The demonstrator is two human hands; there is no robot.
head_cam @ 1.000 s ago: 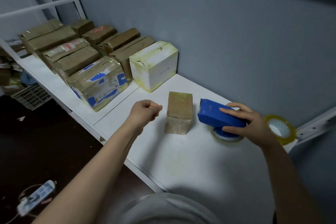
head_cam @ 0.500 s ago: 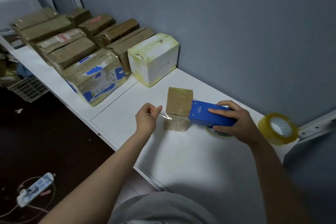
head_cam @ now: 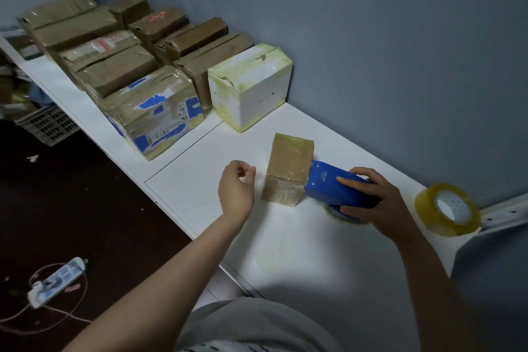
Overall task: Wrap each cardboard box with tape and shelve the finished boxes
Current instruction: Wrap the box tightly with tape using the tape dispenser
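A small brown cardboard box (head_cam: 288,168), glossy with clear tape, stands on the white shelf board (head_cam: 300,251). My right hand (head_cam: 374,203) grips a blue tape dispenser (head_cam: 334,187), whose front end presses against the box's right side. My left hand (head_cam: 237,188) hovers just left of the box, thumb and fingertips pinched together on the end of the clear tape, which is barely visible. A spare roll of yellowish clear tape (head_cam: 447,210) stands on edge at the right end of the board.
Several taped boxes line the shelf at the back left, including a white box (head_cam: 251,86) and a blue-printed box (head_cam: 155,111). A grey wall runs close behind. On the dark floor lie a power strip (head_cam: 55,280) and a plastic crate (head_cam: 48,123).
My right hand has slid the blue dispenser left until it meets the box. My left hand, first a fist left of the box, now pinches the tape end beside it.
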